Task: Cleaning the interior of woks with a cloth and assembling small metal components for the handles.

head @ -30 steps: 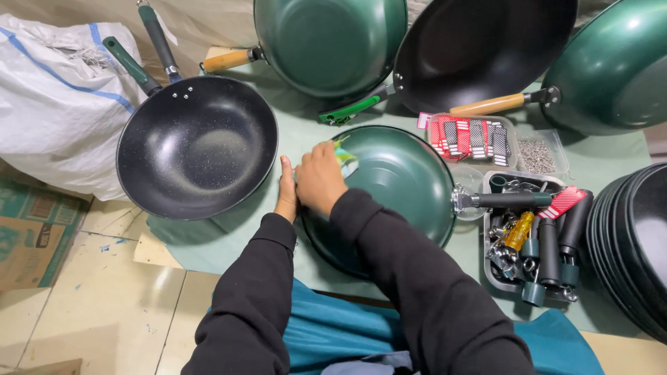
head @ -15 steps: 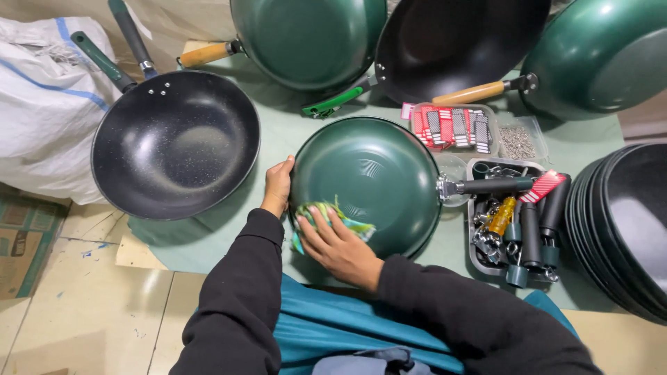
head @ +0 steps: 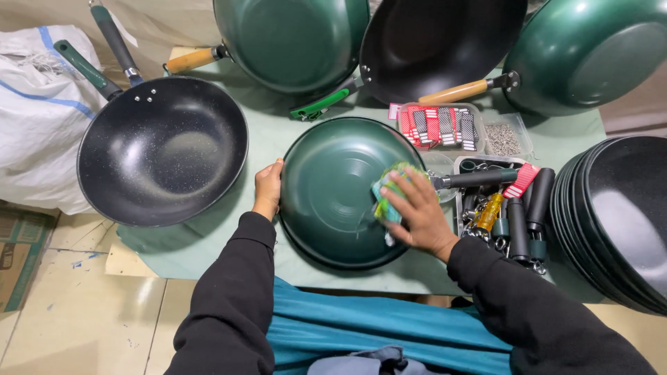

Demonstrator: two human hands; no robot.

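A green wok [head: 340,198] lies upside down near the front edge of the worktop [head: 208,243], which is covered with a pale green sheet, and its dark handle [head: 479,178] points toward the right edge. The right hand [head: 417,212] presses a green and yellow cloth [head: 389,191] flat against the upturned bottom, on its right side close to the handle joint; the fingers are spread and bent over the cloth, holding it down rather than clenched into a fist. The left hand [head: 268,187] grips the wok's left rim, thumb on top and fingers curled under the edge, steadying it. Judging from how things lie, the wiping is under way: the cloth sits on the right part of the surface, and the dome looks evenly glossy, so I cannot tell which areas are already wiped and which are left. Both forearms, in black sleeves, reach forward from the front edge, the right one angled inward across the wok, the left one straighter. Toward the left edge stands a black wok [head: 163,149], open side up. Along the back edge lean more green and black woks. At the right are a tray of handles and fittings [head: 511,215] and a stack of black woks [head: 618,215].
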